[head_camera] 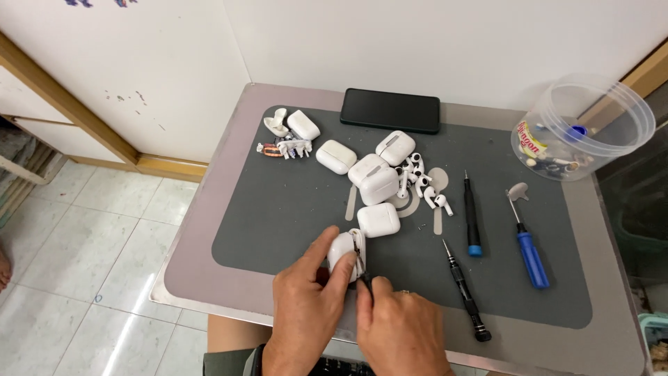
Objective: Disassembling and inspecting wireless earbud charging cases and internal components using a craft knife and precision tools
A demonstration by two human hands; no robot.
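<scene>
My left hand (306,306) grips a white earbud charging case (343,249) at the near edge of the dark grey work mat (278,209). My right hand (400,331) pinches a thin dark pointed tool (363,271) whose tip is pushed into the seam of that case. Right behind the held case lies another white case (378,219). Further back sits a cluster of several white cases (372,174) and loose white earbuds (421,182).
A black precision screwdriver (465,289), a black-and-blue one (471,216) and a blue-handled tool (529,244) lie on the mat's right. A dark phone (390,110) rests at the back edge. Opened case parts (285,136) lie back left. A clear plastic tub (581,129) stands at the right corner.
</scene>
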